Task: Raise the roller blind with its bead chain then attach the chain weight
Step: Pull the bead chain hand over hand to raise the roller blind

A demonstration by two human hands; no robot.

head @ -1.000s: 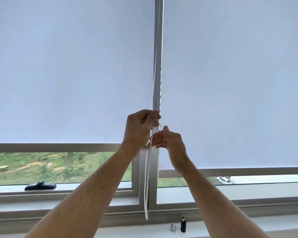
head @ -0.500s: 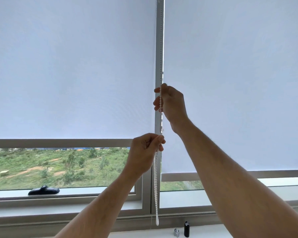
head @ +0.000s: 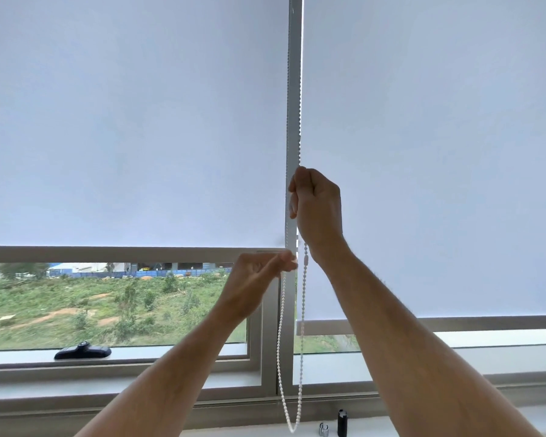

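A white bead chain (head: pixel 281 342) hangs in a loop in front of the grey window mullion (head: pixel 293 89), its bottom bend just above the sill. My right hand (head: pixel 317 209) is closed around the chain at mid height. Lower down, my left hand (head: pixel 259 279) pinches the left strand between thumb and fingers. The left roller blind (head: pixel 133 121) ends with its bottom bar (head: pixel 108 254) above the view outside. The right roller blind (head: pixel 438 152) hangs lower. A black chain weight (head: pixel 342 422) and a small metal clip (head: pixel 323 428) stand on the sill.
A black window handle (head: pixel 82 351) lies on the lower frame at the left. The white sill (head: pixel 454 421) runs along the bottom. Grass, trees and a blue fence show through the glass under the left blind.
My left hand pulled the chain down, my right hand went up and took a higher grip, then came down with it. The left blind's bottom bar rose a little against the landscape.
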